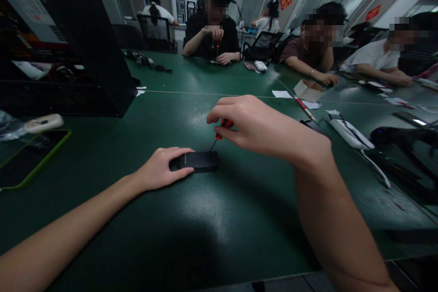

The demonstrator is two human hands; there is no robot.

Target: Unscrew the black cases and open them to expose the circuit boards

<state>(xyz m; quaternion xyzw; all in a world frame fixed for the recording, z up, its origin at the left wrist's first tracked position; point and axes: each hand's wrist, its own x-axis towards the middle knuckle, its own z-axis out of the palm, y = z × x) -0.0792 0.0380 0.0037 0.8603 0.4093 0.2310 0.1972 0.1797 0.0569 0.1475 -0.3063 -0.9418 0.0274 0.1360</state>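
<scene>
A small black rectangular box-like device [201, 161] lies flat on the green table [137, 228]. My left hand [167, 169] grips its left end, thumb along the near side and fingers along the far side. Above it, my right hand [239, 121] is closed around the red-and-black handle of a screwdriver [218, 136]. The thin shaft slants down to the left, and its tip meets the device's top near the far right corner. Whether a screw sits under the tip is too small to tell.
On the left are a phone in a green case [37, 157] and a tall black stand [118, 96]. A white pouch-like item with a cord [352, 132] and an open cardboard box [310, 90] are on the right. Across the table, a person in black [212, 41] holds a screwdriver.
</scene>
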